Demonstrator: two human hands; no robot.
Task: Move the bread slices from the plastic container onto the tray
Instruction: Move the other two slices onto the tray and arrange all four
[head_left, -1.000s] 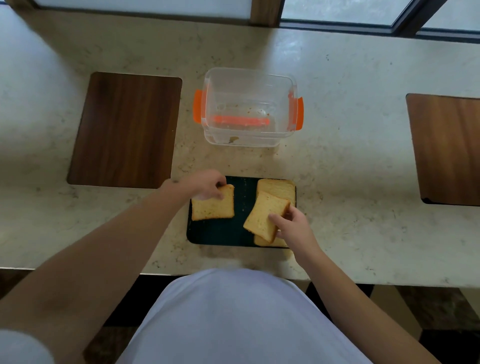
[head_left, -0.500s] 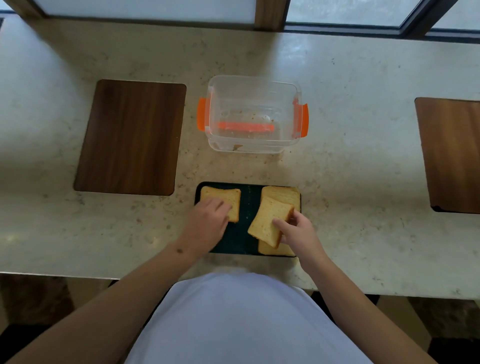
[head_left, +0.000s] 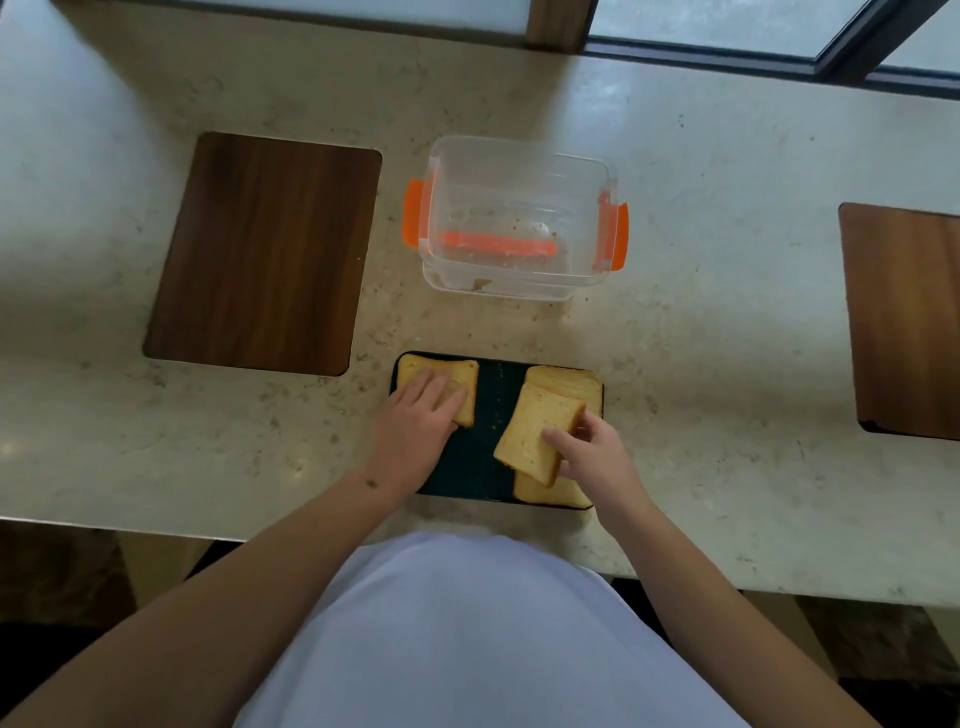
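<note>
Almost done at the counter (head_left: 727, 364): the clear box (head_left: 514, 218) stands empty but for crumbs, well apart from the dark tray (head_left: 488, 452) at the near edge, where all the bread now lies. The left hand (head_left: 421, 426) rests flat, fingers spread, on one slice (head_left: 441, 384) in the tray's far-left corner. The right hand (head_left: 597, 457) pinches a tilted slice (head_left: 535, 436) over two others stacked at the right (both partly hidden). To finish well, that slice looks best lowered flat onto the bare middle, let go gently so it neither tears nor overhangs the rim.
</note>
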